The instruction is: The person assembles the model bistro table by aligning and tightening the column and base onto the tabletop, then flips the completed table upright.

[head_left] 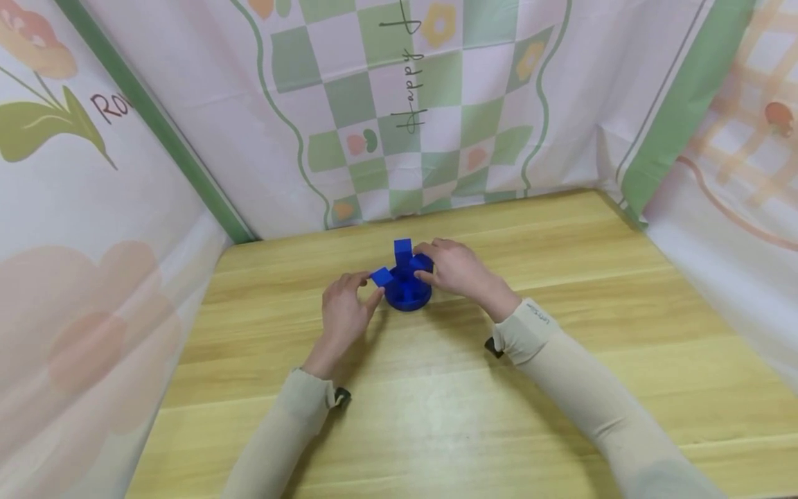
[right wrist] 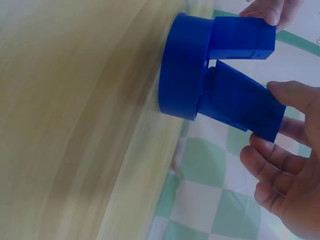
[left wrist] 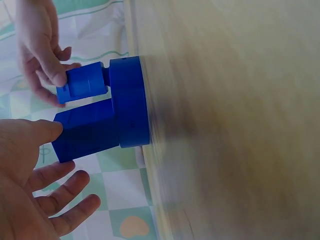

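Note:
A round blue base [head_left: 408, 303] [left wrist: 131, 107] [right wrist: 182, 70] stands on the table, with several blue rectangular blocks rising from it. My left hand [head_left: 346, 308] [left wrist: 25, 172] pinches the top of the left block [head_left: 382, 276] [left wrist: 87, 130] between thumb and fingertips. On the other side, my right hand [head_left: 463, 270] [right wrist: 300, 172] pinches the right block [head_left: 422, 263] [right wrist: 245, 102] near its top. Both gripped blocks lean outward, their lower ends at the base. A third blue block [head_left: 402, 249] stands upright at the back, touched by neither hand.
The wooden table [head_left: 424, 416] spreads around the base. A patterned cloth [head_left: 349, 104] hangs behind the table's back edge, and more printed cloth [head_left: 93, 277] hangs at the left. Dark wrist devices [head_left: 341, 397] show below both cuffs.

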{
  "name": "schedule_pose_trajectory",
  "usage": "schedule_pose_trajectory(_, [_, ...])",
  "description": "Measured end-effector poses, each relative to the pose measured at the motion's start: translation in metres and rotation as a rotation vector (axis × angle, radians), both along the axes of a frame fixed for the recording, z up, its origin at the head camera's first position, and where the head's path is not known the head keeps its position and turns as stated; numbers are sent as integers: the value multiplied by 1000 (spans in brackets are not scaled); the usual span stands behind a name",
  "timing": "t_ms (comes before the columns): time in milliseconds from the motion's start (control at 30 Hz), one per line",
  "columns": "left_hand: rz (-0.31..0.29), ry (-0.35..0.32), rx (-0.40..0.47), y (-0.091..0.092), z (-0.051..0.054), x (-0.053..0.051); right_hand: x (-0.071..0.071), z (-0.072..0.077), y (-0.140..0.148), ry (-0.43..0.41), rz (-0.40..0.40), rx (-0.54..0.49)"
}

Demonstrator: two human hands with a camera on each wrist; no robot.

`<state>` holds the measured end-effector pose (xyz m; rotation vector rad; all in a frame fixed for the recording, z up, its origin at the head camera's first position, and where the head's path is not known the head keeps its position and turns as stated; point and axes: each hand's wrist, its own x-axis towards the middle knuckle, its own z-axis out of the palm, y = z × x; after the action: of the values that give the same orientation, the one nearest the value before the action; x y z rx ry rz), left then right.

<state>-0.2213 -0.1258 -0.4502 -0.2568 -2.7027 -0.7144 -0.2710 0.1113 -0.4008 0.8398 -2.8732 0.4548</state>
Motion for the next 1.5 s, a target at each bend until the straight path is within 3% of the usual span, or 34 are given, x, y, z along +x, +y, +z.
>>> schedule_pose_trajectory(333, [-14, 55, 6, -1, -2, -1, 0, 4, 6, 31, 9, 21])
schedule_pose_trajectory(533, [-17, 67, 8, -1, -2, 0, 4, 7, 7, -4, 45, 43])
schedule_pose_trajectory(867, [-24, 64, 27, -1, -1, 0, 6, 6, 5, 22, 121, 43])
schedule_pose_trajectory(1133, [-22, 41, 17, -1, -1, 0, 3, 5, 3, 43, 113, 42])
schedule_pose_trajectory(1367, [-20, 37, 8, -2, -1, -1, 6, 6, 0, 29, 164, 114])
schedule_pose_trajectory(1500, [-20, 24, 0, -1, -1, 0, 6, 4, -4, 11, 126, 132])
